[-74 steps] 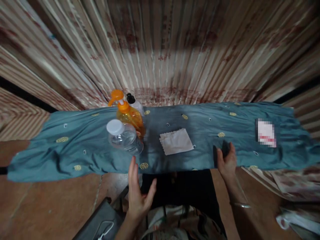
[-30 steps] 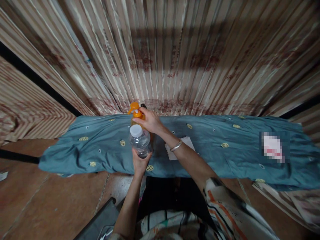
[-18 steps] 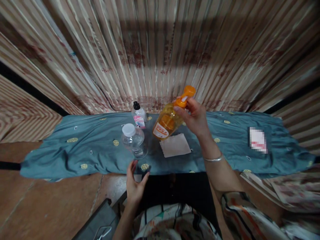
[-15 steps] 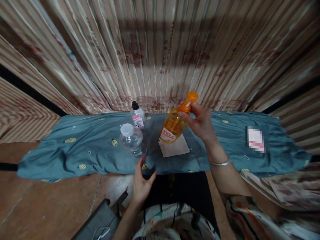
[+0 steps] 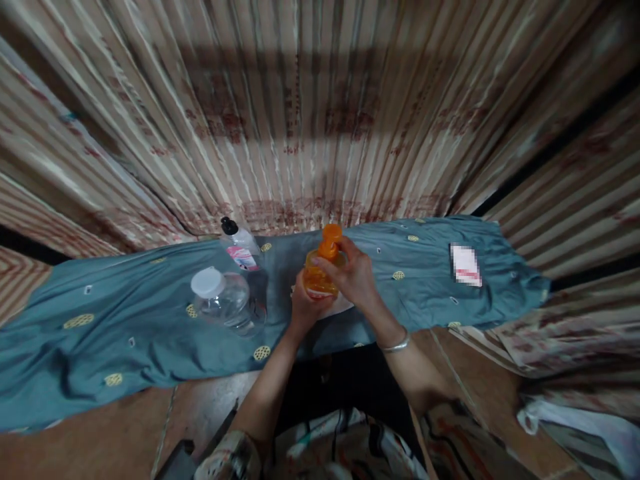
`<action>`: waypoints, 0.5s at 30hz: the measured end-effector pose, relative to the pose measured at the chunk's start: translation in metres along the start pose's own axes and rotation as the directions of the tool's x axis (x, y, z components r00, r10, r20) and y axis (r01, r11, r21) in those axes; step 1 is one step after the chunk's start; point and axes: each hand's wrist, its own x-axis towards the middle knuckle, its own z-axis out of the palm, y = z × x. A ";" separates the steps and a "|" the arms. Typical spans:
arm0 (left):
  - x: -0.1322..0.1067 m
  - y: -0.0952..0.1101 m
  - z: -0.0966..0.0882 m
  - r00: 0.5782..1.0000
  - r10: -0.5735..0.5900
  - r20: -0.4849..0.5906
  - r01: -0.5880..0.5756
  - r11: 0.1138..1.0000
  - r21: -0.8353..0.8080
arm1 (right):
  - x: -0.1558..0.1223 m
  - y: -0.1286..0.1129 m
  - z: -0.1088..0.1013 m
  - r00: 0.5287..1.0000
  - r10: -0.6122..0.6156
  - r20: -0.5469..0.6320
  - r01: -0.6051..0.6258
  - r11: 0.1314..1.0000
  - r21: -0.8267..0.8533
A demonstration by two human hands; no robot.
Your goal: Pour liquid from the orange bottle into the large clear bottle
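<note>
Both hands are on an orange pump bottle [image 5: 320,277] of amber liquid, near the middle of the cloth-covered table. My left hand [image 5: 306,303] wraps round the lower left side of its body. With thumb and fingers, my right hand [image 5: 353,270] grips it at the neck, just below the orange pump head [image 5: 331,237]. Beneath and behind my hands, a pale cloth [image 5: 339,308] shows only in part. Left of my left hand stands a clear round bottle [image 5: 227,300] with a white cap. A clear bottle with a black top and pink label [image 5: 243,250] is behind that one.
A teal patterned cloth [image 5: 150,313] covers the long narrow table. On its right side lies a white and red packet [image 5: 466,265], blurred out. Striped curtains [image 5: 300,133] hang behind the table, and a white bag [image 5: 580,427] is at the lower right.
My left hand has risen from the table's front edge and closed round the pump bottle. The bottle, tilted before, is now more upright between both hands. The view has shifted to the right.
</note>
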 end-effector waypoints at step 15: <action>0.011 -0.019 -0.014 0.999 -0.013 0.030 0.008 0.983 0.182 | 0.037 0.006 -0.020 0.940 -0.040 0.338 -0.042 0.971 0.234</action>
